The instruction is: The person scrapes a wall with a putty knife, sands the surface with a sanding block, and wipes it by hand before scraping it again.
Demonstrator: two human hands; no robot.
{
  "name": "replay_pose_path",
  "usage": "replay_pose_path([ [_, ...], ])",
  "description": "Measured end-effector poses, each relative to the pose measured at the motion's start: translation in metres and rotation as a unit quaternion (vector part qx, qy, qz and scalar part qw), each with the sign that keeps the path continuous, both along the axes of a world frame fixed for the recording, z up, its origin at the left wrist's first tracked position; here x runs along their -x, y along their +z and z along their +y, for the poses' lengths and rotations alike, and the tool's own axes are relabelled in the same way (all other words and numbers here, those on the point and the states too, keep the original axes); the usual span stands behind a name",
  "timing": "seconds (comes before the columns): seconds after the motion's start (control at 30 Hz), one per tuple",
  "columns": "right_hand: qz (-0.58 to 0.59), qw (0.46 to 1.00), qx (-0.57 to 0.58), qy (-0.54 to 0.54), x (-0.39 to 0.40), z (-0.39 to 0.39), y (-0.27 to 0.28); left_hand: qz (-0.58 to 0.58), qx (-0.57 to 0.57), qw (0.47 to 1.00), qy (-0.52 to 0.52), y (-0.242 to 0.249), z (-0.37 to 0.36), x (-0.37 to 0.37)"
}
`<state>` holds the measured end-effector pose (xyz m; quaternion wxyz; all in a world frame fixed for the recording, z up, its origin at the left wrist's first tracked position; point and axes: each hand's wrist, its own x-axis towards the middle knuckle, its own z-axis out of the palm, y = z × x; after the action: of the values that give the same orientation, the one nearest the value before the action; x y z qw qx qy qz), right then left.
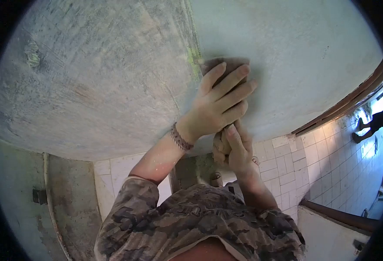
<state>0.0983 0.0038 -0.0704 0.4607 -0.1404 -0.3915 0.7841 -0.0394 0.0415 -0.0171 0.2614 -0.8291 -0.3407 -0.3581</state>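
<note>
My left hand (219, 102) lies over a dark flat piece (226, 65) and presses it against the pale wall (304, 56). Its fingers are slightly apart, and the piece's top edge shows beyond the fingertips. Just below, my right hand (237, 145) is closed, its thumb and fingers bunched under the left palm; what they grip is mostly hidden. Both hands look dusty. Beside them a greenish-yellow line (194, 61) runs up the wall, between a rough, mottled grey area (113, 78) and a smoother pale one.
A tiled floor (278, 165) lies below and to the right. A brown frame (343, 104) borders the wall's right side. Another person's dark-clothed legs (372, 126) show at the far right. A pipe (52, 204) runs along the lower left, and a brown beam (339, 215) crosses the lower right.
</note>
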Motion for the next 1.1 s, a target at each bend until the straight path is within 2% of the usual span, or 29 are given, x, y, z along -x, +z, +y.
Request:
replay_pose_path([
  [0.07, 0.013, 1.0, 0.008, 0.003, -0.001, -0.002, -0.001, 0.017, 0.006, 1.0, 0.001, 0.0, 0.004, 0.0],
  [0.13, -0.003, 1.0, 0.015, 0.008, -0.006, -0.013, -0.033, 0.0, 0.02, 1.0, 0.014, -0.04, -0.008, -0.006],
  [0.17, 0.001, 1.0, 0.011, 0.004, -0.006, -0.01, -0.026, -0.018, 0.043, 0.999, 0.026, -0.054, -0.011, -0.007],
  [0.27, -0.003, 0.997, 0.076, 0.001, -0.009, -0.018, 0.003, 0.004, 0.026, 0.999, -0.026, -0.002, 0.004, -0.008],
  [0.37, 0.025, 0.997, 0.066, -0.009, -0.009, -0.011, 0.01, -0.002, 0.031, 0.999, -0.032, 0.007, 0.004, -0.012],
  [0.47, 0.021, 0.997, 0.072, 0.0, -0.012, -0.014, 0.0, -0.007, 0.042, 0.999, 0.008, -0.039, -0.004, -0.011],
  [0.57, -0.023, 0.996, 0.086, 0.016, -0.018, -0.013, 0.026, -0.016, -0.003, 0.999, -0.033, 0.012, 0.007, -0.014],
  [0.67, -0.005, 0.999, 0.044, -0.011, -0.019, -0.013, 0.029, -0.017, 0.005, 1.0, -0.001, 0.018, 0.004, -0.019],
  [0.73, -0.048, 0.996, 0.074, 0.017, -0.025, -0.017, 0.006, -0.017, 0.018, 1.0, 0.011, -0.022, -0.004, -0.019],
  [0.77, -0.047, 0.997, 0.066, 0.014, -0.024, -0.012, 0.012, -0.017, 0.034, 0.999, 0.025, -0.036, -0.003, -0.019],
  [0.9, -0.023, 0.997, 0.077, -0.003, -0.027, -0.014, 0.028, -0.041, 0.013, 0.999, -0.019, 0.012, 0.004, -0.026],
  [1.03, -0.008, 0.998, 0.069, 0.001, -0.026, -0.009, 0.008, -0.017, 0.016, 1.0, -0.013, -0.005, 0.006, -0.025],
  [1.1, -0.005, 0.998, 0.062, -0.001, -0.027, -0.002, 0.022, -0.009, 0.013, 1.0, -0.017, -0.008, 0.01, -0.024],
])
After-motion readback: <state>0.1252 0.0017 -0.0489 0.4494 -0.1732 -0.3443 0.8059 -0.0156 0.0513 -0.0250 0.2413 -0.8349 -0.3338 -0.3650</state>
